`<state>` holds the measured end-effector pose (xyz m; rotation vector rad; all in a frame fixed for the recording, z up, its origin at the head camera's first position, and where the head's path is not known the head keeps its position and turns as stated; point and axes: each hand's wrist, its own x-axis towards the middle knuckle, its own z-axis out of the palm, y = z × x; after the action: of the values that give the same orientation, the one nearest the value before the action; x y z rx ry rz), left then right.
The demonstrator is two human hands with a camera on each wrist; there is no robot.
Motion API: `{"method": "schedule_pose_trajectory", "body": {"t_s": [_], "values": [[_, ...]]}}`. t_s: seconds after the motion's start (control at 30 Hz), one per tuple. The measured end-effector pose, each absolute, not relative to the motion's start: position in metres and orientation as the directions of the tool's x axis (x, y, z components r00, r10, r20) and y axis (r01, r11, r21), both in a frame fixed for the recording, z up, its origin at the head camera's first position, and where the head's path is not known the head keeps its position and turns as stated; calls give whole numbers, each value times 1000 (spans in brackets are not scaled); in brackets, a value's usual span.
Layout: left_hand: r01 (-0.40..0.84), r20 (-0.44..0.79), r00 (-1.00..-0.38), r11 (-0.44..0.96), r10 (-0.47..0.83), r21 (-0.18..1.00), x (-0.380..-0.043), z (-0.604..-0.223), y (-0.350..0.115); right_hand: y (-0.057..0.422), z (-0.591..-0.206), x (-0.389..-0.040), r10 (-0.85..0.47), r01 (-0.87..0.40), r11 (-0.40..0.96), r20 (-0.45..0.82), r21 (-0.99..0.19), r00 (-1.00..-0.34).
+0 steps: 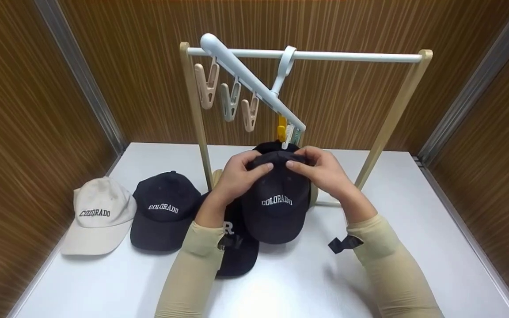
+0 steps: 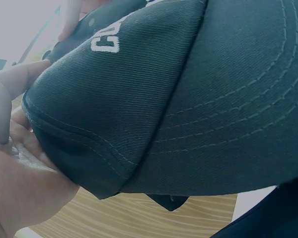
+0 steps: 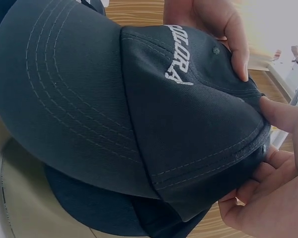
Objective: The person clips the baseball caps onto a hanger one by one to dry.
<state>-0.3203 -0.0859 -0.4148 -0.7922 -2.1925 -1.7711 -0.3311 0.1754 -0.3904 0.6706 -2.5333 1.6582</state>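
Both hands hold a dark baseball cap with white COLORADO lettering, its brim pointing down. My left hand pinches one side of the crown, thumb in front and fingers behind. On the opposite side, my right hand grips the crown in the same way. In the right wrist view, the thumb and curled fingers of the right hand show around the cap's edge. Right behind the held cap is another black cap, mostly hidden. A white clothespin hangs just above, its tip overlapping that rear cap; whether it clamps it I cannot tell.
A light-blue hanger with several clothespins hangs slanted from the rack's white bar. Left on the white table stand a beige cap and a dark COLORADO cap. A black cap with an R lies partly under the left forearm.
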Motion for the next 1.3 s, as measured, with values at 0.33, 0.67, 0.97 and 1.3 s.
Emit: {"method": "schedule_pose_trajectory", "body": {"t_s": [0.33,0.67,0.97,1.3], "values": [[526,491,-827,66,273,848,-321,-410,-88,174,-379,-333,-353,-393,374,263,-840,-898],[491,472,-839,4,270,871,-322,-405,-92,166,-364,-339,-362,-444,391,308,-806,-880],[489,470,-841,4,266,872,-325,-403,-93,156,-352,-342,-316,-437,435,321,-787,-893],[491,473,-840,2,266,871,-324,-404,-94,142,-341,-344,-301,-461,441,356,-770,-884]]}}
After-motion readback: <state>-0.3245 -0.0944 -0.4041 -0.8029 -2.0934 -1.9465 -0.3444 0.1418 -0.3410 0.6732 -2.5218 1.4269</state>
